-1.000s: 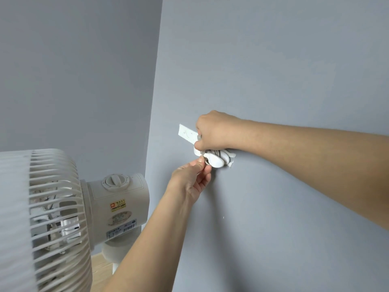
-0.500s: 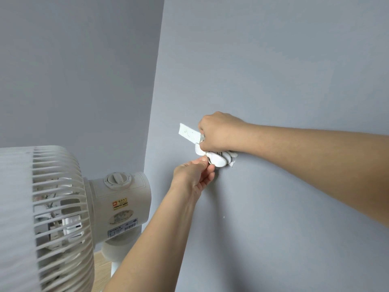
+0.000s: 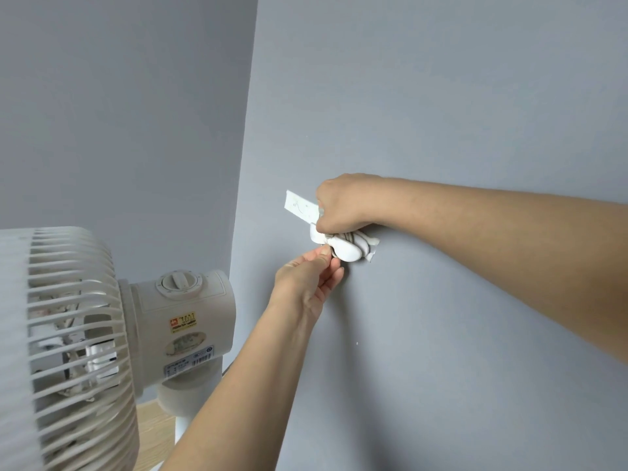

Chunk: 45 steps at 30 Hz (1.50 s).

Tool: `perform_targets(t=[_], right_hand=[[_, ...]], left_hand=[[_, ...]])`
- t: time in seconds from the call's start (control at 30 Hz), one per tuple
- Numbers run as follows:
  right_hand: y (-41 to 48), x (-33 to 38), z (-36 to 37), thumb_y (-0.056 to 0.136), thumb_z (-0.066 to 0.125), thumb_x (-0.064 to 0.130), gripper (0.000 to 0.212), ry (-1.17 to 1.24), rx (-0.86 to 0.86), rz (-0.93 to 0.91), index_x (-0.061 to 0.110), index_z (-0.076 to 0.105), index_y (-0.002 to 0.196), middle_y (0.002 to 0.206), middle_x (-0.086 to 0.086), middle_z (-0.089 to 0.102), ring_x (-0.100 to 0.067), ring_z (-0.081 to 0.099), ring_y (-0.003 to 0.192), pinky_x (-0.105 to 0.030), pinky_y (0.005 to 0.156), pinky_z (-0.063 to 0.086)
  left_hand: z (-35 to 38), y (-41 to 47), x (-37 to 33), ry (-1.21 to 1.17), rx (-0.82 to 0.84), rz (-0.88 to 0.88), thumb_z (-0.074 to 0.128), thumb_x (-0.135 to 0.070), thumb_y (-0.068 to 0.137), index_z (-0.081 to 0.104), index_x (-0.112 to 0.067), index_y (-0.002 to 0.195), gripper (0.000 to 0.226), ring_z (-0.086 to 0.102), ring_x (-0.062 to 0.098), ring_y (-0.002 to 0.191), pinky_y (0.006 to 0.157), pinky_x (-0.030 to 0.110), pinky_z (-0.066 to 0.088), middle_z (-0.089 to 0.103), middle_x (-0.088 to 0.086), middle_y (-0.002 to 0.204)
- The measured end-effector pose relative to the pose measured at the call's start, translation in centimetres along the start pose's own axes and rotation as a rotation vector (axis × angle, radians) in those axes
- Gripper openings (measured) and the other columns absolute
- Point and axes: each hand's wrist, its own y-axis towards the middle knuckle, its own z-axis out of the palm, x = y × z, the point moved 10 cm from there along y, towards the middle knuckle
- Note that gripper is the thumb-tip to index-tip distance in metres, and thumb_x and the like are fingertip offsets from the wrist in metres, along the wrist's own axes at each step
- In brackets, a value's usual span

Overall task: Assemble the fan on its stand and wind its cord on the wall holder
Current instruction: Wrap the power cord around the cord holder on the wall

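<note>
A white wall holder is stuck on the grey wall, with turns of white cord wound round it. My right hand covers its top with curled fingers gripping the holder and cord. From below, my left hand pinches the cord end at the holder's left edge between thumb and forefinger. The white fan stands at the lower left on its stand, its grille close to the camera.
A white rectangular label or strip sticks out from the wall just left of my right hand. Two grey walls meet in a corner behind the fan. Wooden floor shows beneath the fan.
My left hand has stayed at the holder's lower left edge, its pinch shifting slightly. The right hand keeps its hold. The view has moved a little closer.
</note>
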Motion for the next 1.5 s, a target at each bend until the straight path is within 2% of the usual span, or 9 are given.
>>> perform_targets(t=[0.27, 0.4, 0.63, 0.8, 0.97, 1.17, 1.23, 1.37, 1.5], right_hand=[[-0.3, 1.0, -0.1, 0.089, 0.051, 0.017, 0.01, -0.14, -0.05, 0.043, 0.014, 0.046, 0.081, 0.074, 0.0, 0.049, -0.018, 0.049, 0.062, -0.027, 0.054, 0.035], [-0.4, 2.4, 0.0, 0.089, 0.052, 0.017, 0.011, -0.291, -0.07, 0.073, 0.018, 0.041, 0.091, 0.075, 0.001, 0.044, -0.021, 0.051, 0.078, -0.03, 0.064, 0.036], [-0.6, 0.3, -0.1, 0.09, 0.057, 0.025, 0.023, -0.035, 0.134, 0.098, 0.011, 0.052, 0.073, 0.056, -0.002, 0.045, -0.017, 0.039, 0.046, -0.023, 0.042, 0.029], [-0.2, 0.9, -0.9, 0.089, 0.053, 0.023, 0.021, -0.088, 0.115, 0.043, 0.01, 0.061, 0.074, 0.049, -0.001, 0.053, -0.018, 0.044, 0.044, -0.022, 0.044, 0.033], [0.5, 0.4, -1.2, 0.09, 0.053, 0.03, 0.022, -0.24, 0.012, 0.073, 0.014, 0.056, 0.076, 0.068, 0.0, 0.054, -0.018, 0.047, 0.057, -0.025, 0.05, 0.031], [1.3, -0.1, 0.6, 0.096, 0.043, 0.024, 0.058, -0.299, 0.223, 0.225, 0.018, 0.052, 0.039, 0.027, 0.006, 0.045, -0.013, 0.041, 0.049, -0.026, 0.052, 0.031], [1.5, 0.1, 1.1, 0.099, 0.04, 0.024, 0.052, -0.318, 0.269, 0.227, 0.016, 0.05, 0.049, 0.023, 0.005, 0.041, -0.013, 0.04, 0.048, -0.027, 0.052, 0.031], [1.4, 0.7, 0.3, 0.097, 0.049, 0.029, 0.039, -0.316, 0.179, 0.129, 0.013, 0.049, 0.062, 0.037, 0.003, 0.05, -0.015, 0.041, 0.05, -0.027, 0.048, 0.029], [0.7, 0.8, -0.4, 0.094, 0.059, 0.032, 0.016, -0.101, 0.108, -0.036, 0.016, 0.057, 0.091, 0.088, -0.004, 0.064, -0.022, 0.055, 0.073, -0.027, 0.059, 0.039]], left_hand=[[-0.1, -0.1, -0.1, 0.059, -0.041, -0.034, 0.056, 0.002, 0.091, 0.061, 0.001, 0.087, 0.006, 0.056, 0.01, 0.052, 0.051, 0.025, 0.058, 0.059, 0.008, 0.066], [-0.1, -0.9, -0.5, 0.106, -0.079, -0.029, 0.055, 0.004, 0.09, 0.058, 0.002, 0.089, 0.004, 0.052, 0.013, 0.055, 0.056, 0.027, 0.06, 0.054, 0.007, 0.063], [-0.9, -2.0, -1.2, 0.117, -0.129, 0.12, 0.063, -0.01, 0.089, 0.059, -0.01, 0.082, 0.009, 0.055, 0.012, 0.048, 0.048, 0.019, 0.054, 0.061, 0.004, 0.068], [-0.6, -2.1, -1.6, 0.133, -0.102, 0.176, 0.062, -0.011, 0.09, 0.061, -0.009, 0.082, 0.009, 0.055, 0.009, 0.048, 0.05, 0.018, 0.055, 0.06, 0.003, 0.07], [-0.5, -1.9, -1.7, 0.161, -0.099, 0.237, 0.061, -0.007, 0.09, 0.063, -0.006, 0.085, 0.006, 0.054, 0.007, 0.041, 0.05, 0.018, 0.054, 0.06, 0.004, 0.068], [-0.6, -2.0, -2.3, 0.343, -0.172, 0.347, 0.06, -0.01, 0.09, 0.065, -0.01, 0.085, 0.006, 0.057, 0.007, 0.039, 0.049, 0.015, 0.052, 0.063, 0.007, 0.068], [-0.7, -2.2, -2.8, 0.435, -0.205, 0.409, 0.061, -0.014, 0.09, 0.065, -0.015, 0.081, 0.009, 0.057, 0.004, 0.037, 0.046, 0.01, 0.047, 0.065, 0.008, 0.065], [-0.9, -1.7, -2.6, 0.393, -0.157, 0.359, 0.062, -0.014, 0.089, 0.066, -0.009, 0.088, 0.007, 0.056, 0.006, 0.038, 0.053, 0.017, 0.053, 0.063, 0.003, 0.064], [-1.0, -1.6, -1.8, 0.258, -0.118, 0.305, 0.064, -0.01, 0.089, 0.065, -0.001, 0.094, 0.01, 0.054, 0.009, 0.041, 0.05, 0.021, 0.054, 0.059, 0.002, 0.066]])
